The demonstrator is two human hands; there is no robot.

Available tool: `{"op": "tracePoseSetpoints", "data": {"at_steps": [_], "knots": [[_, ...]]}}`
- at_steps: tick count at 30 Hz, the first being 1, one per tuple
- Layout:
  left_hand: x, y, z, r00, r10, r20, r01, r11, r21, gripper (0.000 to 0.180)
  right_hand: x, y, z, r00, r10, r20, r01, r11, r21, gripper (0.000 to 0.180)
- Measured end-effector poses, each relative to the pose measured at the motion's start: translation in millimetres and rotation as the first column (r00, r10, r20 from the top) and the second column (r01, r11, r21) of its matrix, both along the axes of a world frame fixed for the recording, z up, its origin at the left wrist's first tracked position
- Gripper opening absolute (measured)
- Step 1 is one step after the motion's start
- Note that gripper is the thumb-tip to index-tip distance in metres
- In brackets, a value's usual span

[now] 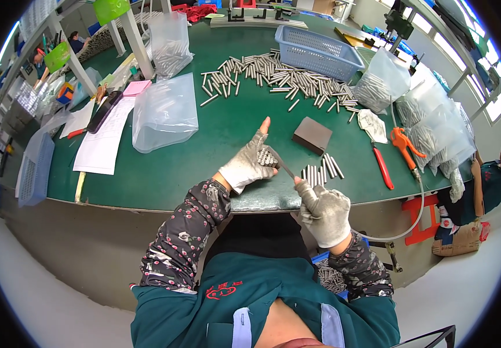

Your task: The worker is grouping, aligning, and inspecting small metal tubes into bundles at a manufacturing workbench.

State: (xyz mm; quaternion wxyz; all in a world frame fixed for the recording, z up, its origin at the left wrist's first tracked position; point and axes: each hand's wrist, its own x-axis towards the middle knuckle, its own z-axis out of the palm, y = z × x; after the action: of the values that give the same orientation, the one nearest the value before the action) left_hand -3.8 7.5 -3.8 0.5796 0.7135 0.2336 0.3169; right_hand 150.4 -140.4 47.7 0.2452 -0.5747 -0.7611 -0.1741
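Note:
My left hand (pixel 246 165), in a white glove with bare fingertips, is wrapped round a bundle of short metal pins (pixel 266 157), their round ends facing up. In my gloved right hand (pixel 326 216) is a thin, flat grey metal tool (pixel 282 163), perhaps a file. Its far end lies against or just above the pin ends; I cannot tell if it touches. Beside my right hand lie several loose metal pins (pixel 323 170) side by side. A dark brown block (pixel 312 136) sits just beyond them on the green table (pixel 221 130).
Beyond my hands spreads a heap of metal pins (pixel 285 78) before a blue basket (pixel 320 53). At right are red-handled pliers (pixel 382 168), an orange air gun (pixel 404 148) with a hose and bags of pins (pixel 436 124). A plastic bag (pixel 164 116) and papers (pixel 104 142) lie left.

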Motion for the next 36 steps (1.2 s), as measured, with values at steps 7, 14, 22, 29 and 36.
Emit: {"op": "tracePoseSetpoints", "data": {"at_steps": [7, 14, 22, 29, 36], "knots": [[1.8, -6.2, 9.2, 0.998, -0.02, 0.052, 0.024, 0.996, -0.088, 0.106, -6.4, 19.0, -2.5, 1.0, 0.006, -0.001, -0.006, 0.999, -0.042, 0.038], [-0.5, -10.6, 15.5, 0.997, -0.046, 0.063, 0.058, 0.978, -0.198, 0.107, 5.6, 0.3, 4.3, 0.991, -0.023, -0.131, 0.014, 0.997, -0.075, 0.041], [1.4, -5.3, 5.2, 0.994, -0.055, 0.089, 0.065, 0.993, -0.103, 0.107, -7.4, 1.5, 5.4, 1.0, -0.006, -0.029, 0.002, 0.994, -0.111, 0.043], [3.2, -8.7, 9.3, 0.997, -0.01, 0.083, 0.021, 0.991, -0.134, 0.108, -0.7, -1.1, -2.4, 0.999, 0.004, 0.054, -0.002, 0.999, -0.041, 0.04], [1.9, -6.6, 8.5, 0.998, -0.011, 0.059, 0.022, 0.981, -0.193, 0.109, 10.8, -7.7, 12.4, 0.985, -0.013, -0.171, -0.012, 0.99, -0.142, 0.044]]}}
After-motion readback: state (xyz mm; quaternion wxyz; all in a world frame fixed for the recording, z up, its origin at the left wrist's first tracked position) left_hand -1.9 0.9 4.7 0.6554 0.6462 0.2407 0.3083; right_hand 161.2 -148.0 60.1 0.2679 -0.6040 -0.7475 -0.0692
